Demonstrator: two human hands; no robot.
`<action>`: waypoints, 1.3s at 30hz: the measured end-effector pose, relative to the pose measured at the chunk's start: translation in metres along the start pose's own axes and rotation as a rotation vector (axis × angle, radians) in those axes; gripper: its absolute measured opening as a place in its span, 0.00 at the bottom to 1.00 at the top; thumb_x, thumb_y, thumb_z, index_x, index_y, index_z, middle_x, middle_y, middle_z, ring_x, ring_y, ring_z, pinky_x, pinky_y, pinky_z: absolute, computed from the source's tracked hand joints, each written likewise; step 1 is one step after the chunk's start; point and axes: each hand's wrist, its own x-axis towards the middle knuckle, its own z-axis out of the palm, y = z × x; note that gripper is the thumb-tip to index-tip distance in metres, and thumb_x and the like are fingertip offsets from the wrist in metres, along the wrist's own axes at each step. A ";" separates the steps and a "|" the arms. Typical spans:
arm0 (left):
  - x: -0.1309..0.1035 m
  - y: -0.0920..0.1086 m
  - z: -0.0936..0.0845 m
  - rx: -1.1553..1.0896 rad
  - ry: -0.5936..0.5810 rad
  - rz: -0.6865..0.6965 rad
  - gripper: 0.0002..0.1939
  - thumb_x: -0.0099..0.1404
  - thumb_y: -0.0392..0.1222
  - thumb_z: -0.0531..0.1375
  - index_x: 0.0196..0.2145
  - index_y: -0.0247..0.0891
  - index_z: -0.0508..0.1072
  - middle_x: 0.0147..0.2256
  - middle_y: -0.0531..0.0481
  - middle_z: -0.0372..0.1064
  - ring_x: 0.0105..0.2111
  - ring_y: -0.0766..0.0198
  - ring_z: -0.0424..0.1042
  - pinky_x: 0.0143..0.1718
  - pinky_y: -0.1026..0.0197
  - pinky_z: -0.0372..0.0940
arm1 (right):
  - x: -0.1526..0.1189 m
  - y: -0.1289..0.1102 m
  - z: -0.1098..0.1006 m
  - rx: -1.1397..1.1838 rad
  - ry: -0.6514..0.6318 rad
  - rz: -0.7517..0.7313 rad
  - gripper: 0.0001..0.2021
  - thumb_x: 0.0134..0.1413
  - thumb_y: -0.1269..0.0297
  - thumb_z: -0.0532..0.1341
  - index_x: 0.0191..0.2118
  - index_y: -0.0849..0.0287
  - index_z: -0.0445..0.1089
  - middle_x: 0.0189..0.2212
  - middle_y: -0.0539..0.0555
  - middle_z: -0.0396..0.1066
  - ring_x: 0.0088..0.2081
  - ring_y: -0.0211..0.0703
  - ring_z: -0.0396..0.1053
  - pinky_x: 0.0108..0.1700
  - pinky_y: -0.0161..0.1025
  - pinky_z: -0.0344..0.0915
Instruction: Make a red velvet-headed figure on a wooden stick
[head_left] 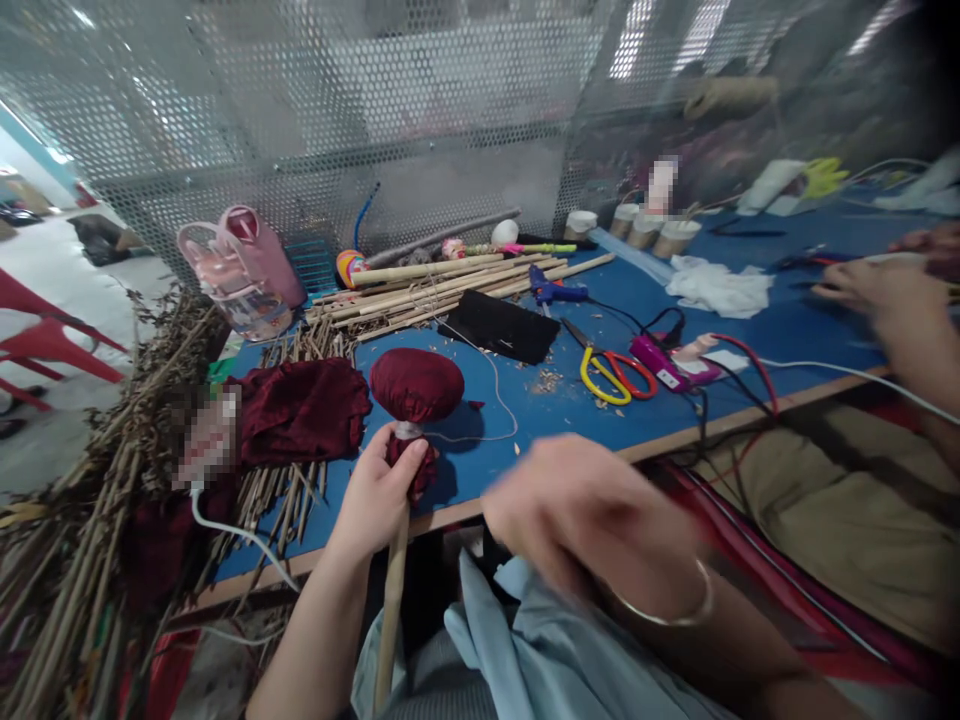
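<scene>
My left hand (381,492) is closed around the neck of a cloth-headed stick. Its rounded head is wrapped in maroon cloth (418,384), and its wooden shaft (391,610) slants down toward my lap. White thread (407,430) is wound just under the head, with a gathered cloth end below it. A loose strand loops over the blue table (480,470). To the right, my right hand (577,505) is raised near the table's front edge, apart from the stick. Motion smears its fingers, so whatever they may hold is hidden. Folded maroon cloth (304,410) lies left of the head.
Scissors (611,375), a blue glue gun (555,288), black cloth (499,325) and bare sticks (465,283) lie beyond. A purple power strip (671,362) trails cables. Dry stalks (82,480) crowd the left, near a pink bottle (259,255). A co-worker's hand (885,285) is at right.
</scene>
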 end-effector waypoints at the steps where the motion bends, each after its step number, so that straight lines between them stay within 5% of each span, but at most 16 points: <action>1: -0.001 0.003 -0.001 0.003 0.001 0.009 0.13 0.61 0.51 0.57 0.36 0.37 0.65 0.25 0.57 0.60 0.20 0.72 0.56 0.21 0.69 0.56 | 0.006 0.004 0.004 -0.036 0.072 0.008 0.12 0.57 0.63 0.57 0.44 0.63 0.67 0.45 0.56 0.66 0.45 0.43 0.66 0.47 0.44 0.65; 4: -0.005 0.011 -0.001 0.006 -0.023 0.013 0.13 0.62 0.50 0.57 0.38 0.38 0.66 0.25 0.58 0.59 0.21 0.73 0.56 0.24 0.69 0.58 | 0.023 0.019 0.018 -0.200 0.254 0.015 0.09 0.47 0.72 0.59 0.38 0.62 0.68 0.44 0.55 0.66 0.48 0.43 0.62 0.52 0.41 0.58; 6: -0.007 0.015 -0.001 0.007 -0.036 0.010 0.14 0.62 0.50 0.56 0.40 0.38 0.66 0.26 0.57 0.61 0.23 0.72 0.58 0.27 0.68 0.59 | 0.031 0.027 0.025 -0.216 0.154 0.050 0.12 0.43 0.73 0.59 0.38 0.61 0.67 0.42 0.53 0.68 0.45 0.41 0.63 0.50 0.39 0.58; 8: -0.008 0.018 -0.002 0.015 -0.024 0.013 0.15 0.62 0.49 0.56 0.41 0.37 0.66 0.29 0.55 0.63 0.25 0.70 0.60 0.30 0.67 0.60 | 0.034 0.032 0.027 -0.137 0.032 0.134 0.07 0.48 0.68 0.57 0.35 0.62 0.67 0.33 0.51 0.68 0.37 0.38 0.64 0.42 0.36 0.62; 13: -0.007 0.017 -0.008 0.057 -0.005 0.027 0.16 0.61 0.47 0.57 0.44 0.36 0.66 0.34 0.52 0.67 0.32 0.67 0.64 0.37 0.66 0.61 | 0.023 0.027 0.021 -0.146 0.247 0.188 0.14 0.55 0.56 0.56 0.26 0.62 0.67 0.21 0.48 0.62 0.25 0.32 0.57 0.29 0.31 0.55; 18: -0.006 0.014 0.005 0.160 0.083 0.046 0.20 0.60 0.47 0.57 0.47 0.34 0.66 0.30 0.52 0.69 0.27 0.67 0.65 0.31 0.66 0.61 | 0.008 0.018 0.024 0.141 0.185 0.264 0.16 0.53 0.52 0.57 0.27 0.61 0.66 0.12 0.42 0.49 0.16 0.28 0.45 0.19 0.31 0.42; 23: -0.010 0.004 0.021 0.278 0.103 0.044 0.23 0.61 0.49 0.56 0.51 0.35 0.64 0.15 0.61 0.54 0.14 0.71 0.51 0.17 0.68 0.49 | 0.007 -0.006 0.021 0.011 0.047 0.288 0.14 0.53 0.56 0.58 0.28 0.63 0.66 0.15 0.44 0.52 0.18 0.27 0.47 0.19 0.29 0.44; 27: -0.012 -0.004 0.020 0.217 0.056 -0.017 0.23 0.60 0.51 0.56 0.49 0.38 0.65 0.22 0.57 0.64 0.17 0.70 0.60 0.20 0.68 0.55 | 0.010 -0.014 0.003 -0.150 -0.065 0.359 0.13 0.53 0.56 0.58 0.30 0.64 0.67 0.17 0.44 0.53 0.20 0.28 0.47 0.20 0.28 0.44; 34: -0.007 0.002 0.012 0.272 0.221 0.053 0.18 0.60 0.53 0.56 0.42 0.38 0.67 0.17 0.60 0.56 0.15 0.70 0.57 0.20 0.68 0.54 | 0.003 0.007 0.007 -0.073 -0.036 0.432 0.16 0.54 0.49 0.56 0.34 0.60 0.62 0.16 0.41 0.49 0.17 0.28 0.43 0.19 0.29 0.40; 39: -0.007 0.008 0.015 0.298 0.186 0.028 0.19 0.61 0.53 0.55 0.45 0.40 0.66 0.15 0.62 0.54 0.13 0.71 0.54 0.17 0.68 0.49 | -0.001 -0.001 0.012 -0.344 0.047 0.299 0.15 0.59 0.55 0.51 0.32 0.61 0.68 0.22 0.48 0.63 0.25 0.32 0.57 0.28 0.31 0.55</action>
